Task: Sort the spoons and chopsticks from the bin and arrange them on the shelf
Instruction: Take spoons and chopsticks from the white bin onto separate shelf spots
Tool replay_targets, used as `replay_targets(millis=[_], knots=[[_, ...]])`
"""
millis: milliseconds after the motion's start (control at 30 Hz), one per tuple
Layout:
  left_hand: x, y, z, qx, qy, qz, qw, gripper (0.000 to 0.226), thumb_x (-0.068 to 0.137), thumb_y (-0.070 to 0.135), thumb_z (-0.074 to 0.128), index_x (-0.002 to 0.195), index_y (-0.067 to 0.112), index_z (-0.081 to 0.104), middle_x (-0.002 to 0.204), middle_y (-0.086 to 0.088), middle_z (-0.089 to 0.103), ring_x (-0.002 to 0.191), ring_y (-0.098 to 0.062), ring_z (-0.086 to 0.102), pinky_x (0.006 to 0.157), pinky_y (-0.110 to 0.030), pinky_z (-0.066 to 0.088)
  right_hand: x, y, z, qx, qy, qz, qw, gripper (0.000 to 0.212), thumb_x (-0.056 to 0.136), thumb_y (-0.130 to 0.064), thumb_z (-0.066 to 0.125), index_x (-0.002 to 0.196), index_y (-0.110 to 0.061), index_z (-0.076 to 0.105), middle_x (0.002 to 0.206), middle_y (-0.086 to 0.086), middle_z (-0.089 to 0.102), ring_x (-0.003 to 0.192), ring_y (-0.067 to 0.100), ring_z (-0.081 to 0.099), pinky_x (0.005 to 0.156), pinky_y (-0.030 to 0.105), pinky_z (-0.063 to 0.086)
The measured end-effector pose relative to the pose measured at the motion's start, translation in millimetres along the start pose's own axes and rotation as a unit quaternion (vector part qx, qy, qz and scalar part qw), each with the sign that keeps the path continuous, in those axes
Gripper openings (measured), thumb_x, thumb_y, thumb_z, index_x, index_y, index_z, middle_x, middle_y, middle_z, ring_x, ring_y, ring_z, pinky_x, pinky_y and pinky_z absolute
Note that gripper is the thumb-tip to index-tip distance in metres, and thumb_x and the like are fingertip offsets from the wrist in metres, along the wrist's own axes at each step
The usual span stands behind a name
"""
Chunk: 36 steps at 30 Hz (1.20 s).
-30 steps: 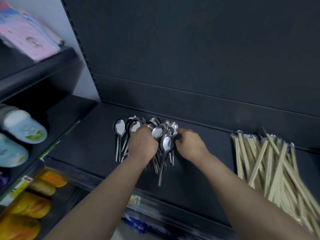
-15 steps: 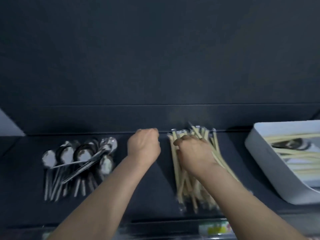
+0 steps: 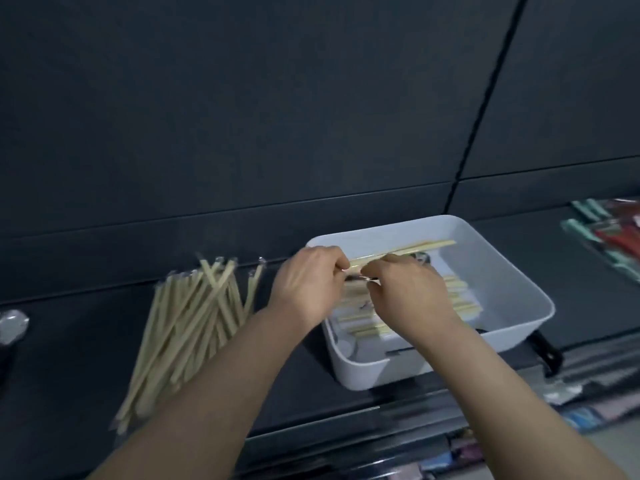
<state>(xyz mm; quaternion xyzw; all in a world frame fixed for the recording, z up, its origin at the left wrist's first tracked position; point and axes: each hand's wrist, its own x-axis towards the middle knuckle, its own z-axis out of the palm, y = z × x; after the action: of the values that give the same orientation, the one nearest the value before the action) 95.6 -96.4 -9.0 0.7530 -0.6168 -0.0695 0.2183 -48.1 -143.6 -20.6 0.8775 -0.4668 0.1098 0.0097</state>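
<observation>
- Reaching over the left part of the white bin (image 3: pixel 360 374), both hands meet just above what lies in it.
- The left hand (image 3: pixel 308 285) has its fingers curled inward, pinching one end of a thin metal piece (image 3: pixel 360 278).
- The right hand (image 3: pixel 408 292), fingers bent the same way, pinches the other end. Blur hides whether the piece is a spoon's handle.
- Loose chopsticks (image 3: pixel 464 308) lie crosswise in the bin. A long pair (image 3: pixel 415 247) runs along its far side, with its left end by the left hand's fingertips.
- The bin sits on the dark shelf (image 3: pixel 69 375), with its near wall close to the shelf's front edge.
- Left of the bin and apart from it, a pile of chopsticks (image 3: pixel 187 334) lies fanned out on the shelf, running from near to far.
- At the far left edge of the view, a spoon (image 3: pixel 12 327) shows its bowl.
- Right of the bin lie blurred packaged goods (image 3: pixel 609 233).
</observation>
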Motion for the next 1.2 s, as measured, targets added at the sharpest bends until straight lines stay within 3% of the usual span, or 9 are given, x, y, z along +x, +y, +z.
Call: replay_targets(millis=[200,300,467,533,667,833,967,1100,1200], knots=[[19,62,62,0.018,-0.144,-0.042,0.989,0.016,0.088,0.023,0.063,0.102,0.026,0.069,0.106,0.005,0.068,0.104,-0.017,0.06,0.088,-0.034,0.051,-5,105,1,0.019,-0.064,0.04,0.997,0.032,0.092,-0.017,0.047,0.118,-0.032,0.06,0.112,-0.003,0.063,0.105,0.022,0.056,0.072,0.03,0.035],[29,74,80,0.059,-0.189,-0.065,0.978,0.022,0.085,0.027,0.069,0.107,0.026,0.067,0.114,0.003,0.065,0.109,-0.019,0.059,0.091,-0.035,0.05,-7,135,6,0.03,-0.084,0.06,0.994,0.035,0.093,-0.016,0.047,0.12,-0.035,0.059,0.11,-0.003,0.063,0.104,0.022,0.057,0.069,0.029,0.038],[41,93,99,0.199,-0.248,-0.027,0.948,0.042,0.08,0.032,0.076,0.117,0.018,0.063,0.12,0.0,0.061,0.11,-0.024,0.058,0.087,-0.033,0.051,-18,156,10,0.102,-0.095,0.089,0.986,0.036,0.094,-0.021,0.043,0.121,-0.035,0.061,0.115,-0.009,0.064,0.099,0.018,0.06,0.065,0.026,0.041],[40,96,108,0.247,-0.249,-0.02,0.936,0.044,0.079,0.029,0.076,0.118,0.016,0.059,0.118,-0.002,0.06,0.107,-0.025,0.06,0.079,-0.033,0.05,-21,157,9,0.118,-0.085,0.085,0.986,0.035,0.095,-0.023,0.042,0.121,-0.036,0.06,0.114,-0.01,0.064,0.098,0.016,0.061,0.064,0.026,0.041],[38,99,115,0.291,-0.217,0.012,0.932,0.014,0.084,0.006,0.059,0.096,0.013,0.059,0.103,-0.007,0.063,0.089,-0.026,0.061,0.063,-0.031,0.041,-21,157,9,0.135,-0.073,0.091,0.984,0.032,0.096,-0.027,0.042,0.121,-0.035,0.06,0.115,-0.011,0.063,0.099,0.016,0.061,0.067,0.027,0.044],[39,101,120,0.326,-0.222,0.038,0.918,0.022,0.081,0.015,0.058,0.103,0.013,0.061,0.102,-0.006,0.06,0.095,-0.025,0.058,0.065,-0.031,0.043,-22,159,10,0.152,-0.042,0.088,0.983,0.031,0.095,-0.028,0.044,0.12,-0.035,0.06,0.115,-0.012,0.064,0.097,0.015,0.062,0.069,0.027,0.047],[44,90,121,0.255,-0.231,-0.014,0.939,0.021,0.084,0.011,0.052,0.104,0.015,0.057,0.105,-0.007,0.063,0.097,-0.027,0.061,0.067,-0.031,0.044,-17,161,5,0.229,0.001,0.109,0.967,0.036,0.093,-0.02,0.047,0.126,-0.033,0.056,0.118,-0.006,0.062,0.101,0.019,0.062,0.077,0.033,0.052],[57,81,103,0.131,-0.159,-0.101,0.973,0.012,0.087,0.014,0.05,0.092,0.013,0.062,0.102,-0.008,0.066,0.094,-0.03,0.061,0.073,-0.033,0.045,-5,161,-2,0.263,0.097,0.097,0.955,0.03,0.091,-0.01,0.046,0.113,-0.024,0.06,0.111,-0.005,0.06,0.094,0.02,0.06,0.072,0.034,0.048],[65,76,86,-0.008,-0.076,-0.192,0.978,0.008,0.089,0.017,0.05,0.092,0.011,0.056,0.097,-0.007,0.064,0.088,-0.028,0.058,0.077,-0.036,0.047,14,157,4,0.188,-0.012,0.05,0.981,0.027,0.09,-0.012,0.046,0.104,-0.028,0.063,0.106,-0.007,0.064,0.098,0.02,0.059,0.069,0.028,0.041]])
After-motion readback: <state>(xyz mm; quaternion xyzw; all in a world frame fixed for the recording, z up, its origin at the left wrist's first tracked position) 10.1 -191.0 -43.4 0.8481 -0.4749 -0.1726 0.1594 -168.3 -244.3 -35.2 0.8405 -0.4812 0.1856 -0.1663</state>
